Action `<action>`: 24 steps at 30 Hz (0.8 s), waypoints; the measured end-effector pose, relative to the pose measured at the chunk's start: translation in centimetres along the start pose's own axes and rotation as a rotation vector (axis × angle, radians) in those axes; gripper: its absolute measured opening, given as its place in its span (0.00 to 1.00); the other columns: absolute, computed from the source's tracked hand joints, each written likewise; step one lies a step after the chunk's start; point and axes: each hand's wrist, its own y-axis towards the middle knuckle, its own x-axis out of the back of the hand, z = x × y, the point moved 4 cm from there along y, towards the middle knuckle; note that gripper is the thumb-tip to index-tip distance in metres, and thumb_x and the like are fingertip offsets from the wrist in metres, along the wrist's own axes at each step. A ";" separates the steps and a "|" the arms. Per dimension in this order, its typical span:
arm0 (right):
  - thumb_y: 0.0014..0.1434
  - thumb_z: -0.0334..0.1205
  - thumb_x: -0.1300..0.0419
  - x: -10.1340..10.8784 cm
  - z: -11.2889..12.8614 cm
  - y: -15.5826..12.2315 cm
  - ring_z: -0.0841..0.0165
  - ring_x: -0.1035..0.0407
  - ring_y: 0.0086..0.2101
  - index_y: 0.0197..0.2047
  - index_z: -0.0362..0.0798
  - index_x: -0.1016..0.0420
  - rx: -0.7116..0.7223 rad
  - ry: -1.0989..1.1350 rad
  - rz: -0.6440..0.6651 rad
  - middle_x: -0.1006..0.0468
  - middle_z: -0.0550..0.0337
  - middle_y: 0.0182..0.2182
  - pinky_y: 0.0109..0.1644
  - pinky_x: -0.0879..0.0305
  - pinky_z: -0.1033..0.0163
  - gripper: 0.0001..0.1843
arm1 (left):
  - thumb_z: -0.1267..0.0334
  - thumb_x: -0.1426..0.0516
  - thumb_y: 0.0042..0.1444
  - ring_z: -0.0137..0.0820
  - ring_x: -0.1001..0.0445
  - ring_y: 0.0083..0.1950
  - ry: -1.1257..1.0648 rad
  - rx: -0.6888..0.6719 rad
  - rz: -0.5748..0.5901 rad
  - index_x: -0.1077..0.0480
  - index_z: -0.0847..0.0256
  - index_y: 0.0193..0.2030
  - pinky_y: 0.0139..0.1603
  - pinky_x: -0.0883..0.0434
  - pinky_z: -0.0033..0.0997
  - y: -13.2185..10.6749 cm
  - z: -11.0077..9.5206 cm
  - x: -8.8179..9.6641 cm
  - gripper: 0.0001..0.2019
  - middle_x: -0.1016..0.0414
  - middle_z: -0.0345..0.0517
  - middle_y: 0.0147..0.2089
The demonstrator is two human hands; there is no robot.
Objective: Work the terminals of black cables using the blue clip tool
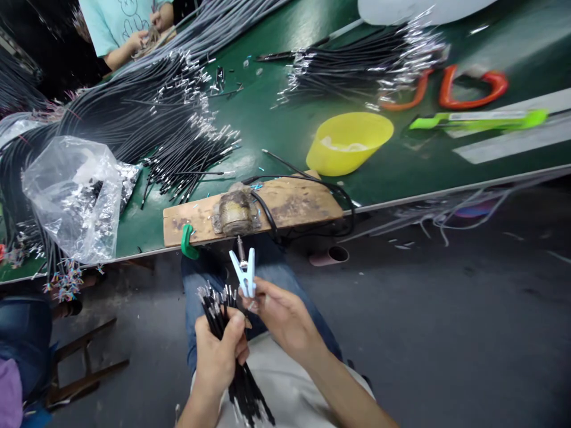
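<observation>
1. Hold the black cable bundle (247, 383) over the lap, below the edge of the green surface (272, 128); the left hand (216, 356) wraps firmly around it.
2. Align its silver tips toward the light blue clip (244, 274).
3. Check the right hand (285, 318): its fingertips meet the clip's lower end; whether this grip pinches the clip or a wire cannot be told.
4. Work in line with the metal shaft (241, 248) projecting from the wooden board (298, 199).
5. Ensure the 2 hands remain close and steady.
</observation>
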 end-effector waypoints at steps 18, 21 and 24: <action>0.57 0.31 0.45 -0.4 2.6 -0.6 0.67 0.37 0.29 0.30 0.49 0.31 0.582 -0.595 -0.046 0.33 0.59 0.27 0.33 0.39 0.62 0.05 | 0.54 0.36 0.43 0.21 0.45 0.13 0.094 -0.126 -0.009 0.27 0.64 0.24 0.14 0.45 0.23 0.3 -1.5 0.4 0.13 0.41 0.34 0.11; 0.55 0.49 0.41 -0.1 1.4 0.8 0.70 0.38 0.26 0.29 0.46 0.30 -0.016 -0.164 0.234 0.33 0.61 0.24 0.29 0.40 0.64 0.14 | 0.57 0.35 0.41 0.20 0.44 0.14 0.124 -0.166 -0.006 0.26 0.65 0.23 0.15 0.45 0.23 0.4 -2.2 0.4 0.12 0.40 0.34 0.13; 0.45 0.54 0.34 0.0 1.1 1.6 0.73 0.38 0.25 0.28 0.44 0.27 -0.353 0.023 0.353 0.32 0.63 0.23 0.30 0.42 0.67 0.20 | 0.61 0.34 0.40 0.21 0.41 0.18 0.138 -0.212 0.010 0.25 0.64 0.23 0.19 0.40 0.23 0.6 -2.7 0.4 0.09 0.36 0.37 0.17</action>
